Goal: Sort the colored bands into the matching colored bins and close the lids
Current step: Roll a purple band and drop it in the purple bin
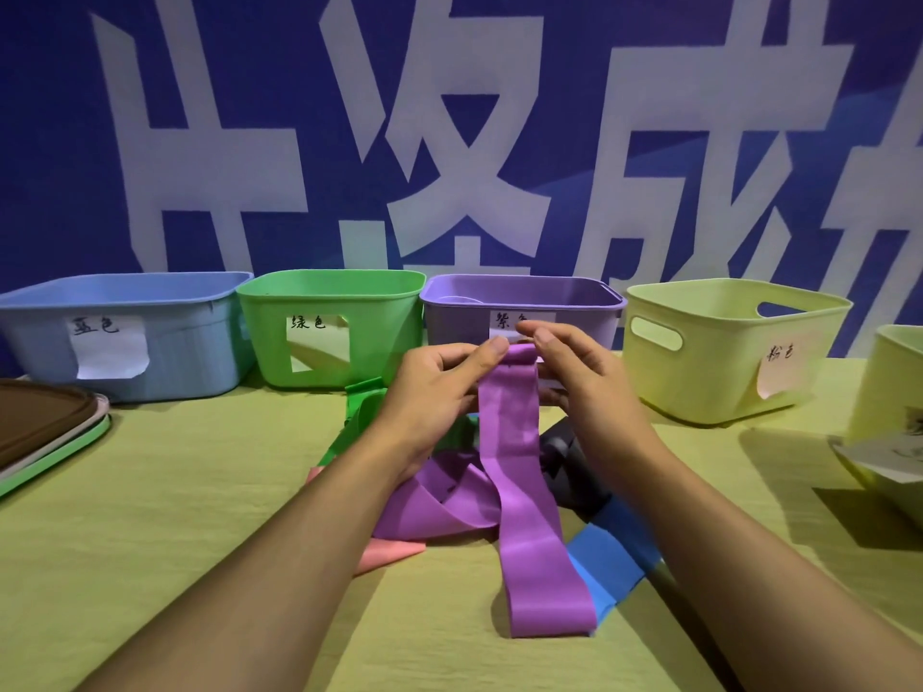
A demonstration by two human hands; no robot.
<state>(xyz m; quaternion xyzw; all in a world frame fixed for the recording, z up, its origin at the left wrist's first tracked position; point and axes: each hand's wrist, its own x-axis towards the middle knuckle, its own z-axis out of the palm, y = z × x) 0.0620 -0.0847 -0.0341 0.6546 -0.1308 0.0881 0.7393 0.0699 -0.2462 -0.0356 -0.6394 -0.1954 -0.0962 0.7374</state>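
Note:
A long purple band [524, 496] hangs from both hands, its lower loop lying on the table. My left hand [434, 392] and my right hand [574, 372] pinch its top end just in front of the purple bin [574, 297]. Under my wrists lies a pile: another purple band [439, 506], a green band [359, 412], a pink band [384, 554], a blue band [607, 556] and a dark grey band [564, 467]. The blue bin [190, 342] and the green bin [379, 332] stand to the left, all open.
A pale yellow bin [724, 372] labelled on paper stands right of the purple one, and another pale bin [894, 392] sits at the right edge. Stacked lids [45, 432] lie at the far left. A blue banner wall closes the back.

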